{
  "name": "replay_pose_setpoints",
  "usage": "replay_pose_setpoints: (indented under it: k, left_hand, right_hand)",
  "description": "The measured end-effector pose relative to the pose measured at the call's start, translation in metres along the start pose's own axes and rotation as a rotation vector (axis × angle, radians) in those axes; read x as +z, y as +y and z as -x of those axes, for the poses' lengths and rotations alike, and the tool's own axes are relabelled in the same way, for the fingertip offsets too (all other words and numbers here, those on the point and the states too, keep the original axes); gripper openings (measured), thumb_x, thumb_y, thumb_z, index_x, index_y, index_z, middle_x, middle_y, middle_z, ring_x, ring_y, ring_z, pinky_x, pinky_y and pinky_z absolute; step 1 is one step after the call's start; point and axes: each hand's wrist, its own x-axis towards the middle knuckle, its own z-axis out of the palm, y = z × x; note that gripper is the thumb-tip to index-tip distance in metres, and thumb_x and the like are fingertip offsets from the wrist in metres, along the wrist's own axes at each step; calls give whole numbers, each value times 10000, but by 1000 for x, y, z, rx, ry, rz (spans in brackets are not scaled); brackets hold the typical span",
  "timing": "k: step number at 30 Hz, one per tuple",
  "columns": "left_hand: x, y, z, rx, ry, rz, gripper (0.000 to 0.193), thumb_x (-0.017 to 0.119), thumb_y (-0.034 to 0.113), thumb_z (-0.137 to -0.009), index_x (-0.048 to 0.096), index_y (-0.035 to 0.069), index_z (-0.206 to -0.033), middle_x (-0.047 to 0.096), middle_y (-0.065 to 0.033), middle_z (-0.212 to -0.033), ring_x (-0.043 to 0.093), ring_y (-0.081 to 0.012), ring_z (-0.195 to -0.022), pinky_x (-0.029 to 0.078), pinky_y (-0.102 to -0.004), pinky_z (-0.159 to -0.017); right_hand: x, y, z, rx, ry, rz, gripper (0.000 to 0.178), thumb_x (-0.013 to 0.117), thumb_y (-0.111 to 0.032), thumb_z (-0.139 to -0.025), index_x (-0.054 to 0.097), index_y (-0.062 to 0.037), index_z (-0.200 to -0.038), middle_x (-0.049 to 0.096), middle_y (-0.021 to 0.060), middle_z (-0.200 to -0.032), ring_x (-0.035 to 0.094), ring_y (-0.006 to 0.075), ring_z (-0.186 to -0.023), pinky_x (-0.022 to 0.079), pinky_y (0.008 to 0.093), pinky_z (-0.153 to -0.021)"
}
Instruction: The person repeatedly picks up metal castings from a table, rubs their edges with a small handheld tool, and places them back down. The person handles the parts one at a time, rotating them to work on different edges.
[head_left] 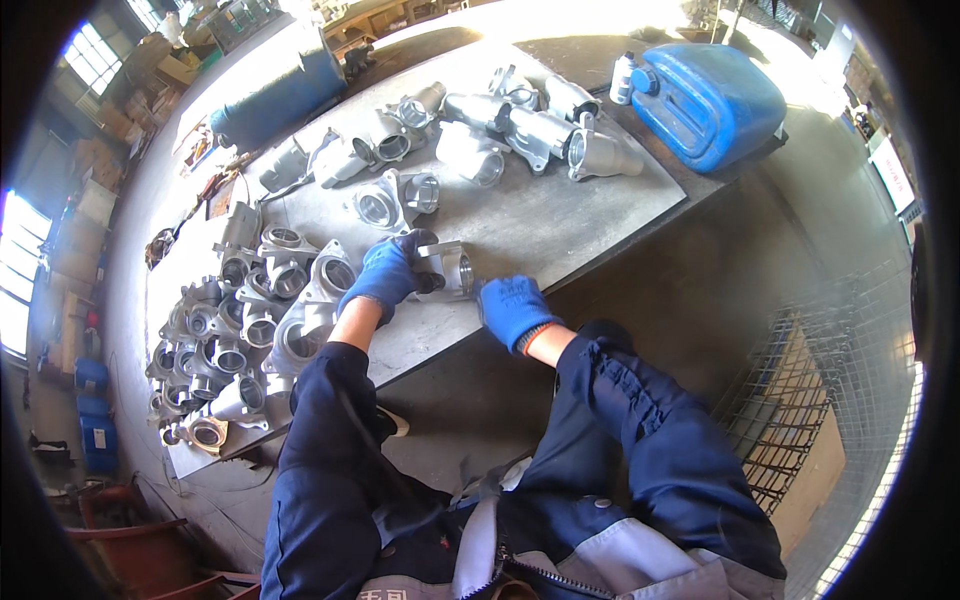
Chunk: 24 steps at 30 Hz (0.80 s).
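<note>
My left hand (pixel 388 272), in a blue glove with dark fingertips, grips a silvery cast metal pipe fitting (pixel 455 268) near the front edge of the metal-topped table (pixel 570 235). The fitting lies on its side with its round opening turned to the right. Just right of that opening is my right hand (pixel 513 308), also gloved in blue, its fingers curled closed. Whatever it may hold is hidden or too small to name. Beyond my left hand stands another flanged fitting (pixel 385 203) with two round openings.
Many similar fittings (pixel 225 352) crowd the table's left end, and more (pixel 475 150) lie along its far side. A blue jerrycan (pixel 708 105) and a small white bottle (pixel 622 78) stand at the far right corner. A blue drum (pixel 280 100) lies behind; a wire mesh cage (pixel 790 400) is right.
</note>
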Motion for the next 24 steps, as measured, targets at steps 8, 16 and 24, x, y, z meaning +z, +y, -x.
replay_pose_setpoints:
  k: [8, 16, 24]
  left_hand:
    - [24, 21, 47, 259, 250, -536, 596, 782, 264, -711, 584, 198, -1269, 640, -133, -1038, 581, -355, -972, 434, -470, -918]
    - [119, 51, 105, 65, 449, -891, 578, 528, 128, -825, 424, 107, -1393, 547, -99, -1113, 563, -264, -981, 464, -475, -716]
    - [96, 90, 112, -8, 550, -537, 493, 591, 199, -828, 505, 129, -1308, 602, -121, -1166, 616, -307, -1012, 480, -461, -841]
  right_hand:
    - [46, 26, 74, 453, -336, -1510, 260, 611, -299, -914, 557, -73, -1032, 652, 139, -844, 656, 255, -704, 534, 373, -608]
    - [55, 27, 91, 436, -169, -1484, 277, 585, -193, -951, 529, -70, -1194, 627, 89, -973, 624, 170, -769, 551, 345, -613]
    - [28, 27, 63, 115, 144, -495, 276, 557, -279, -928, 627, -73, -1098, 681, 188, -893, 668, 305, -779, 520, 415, -701]
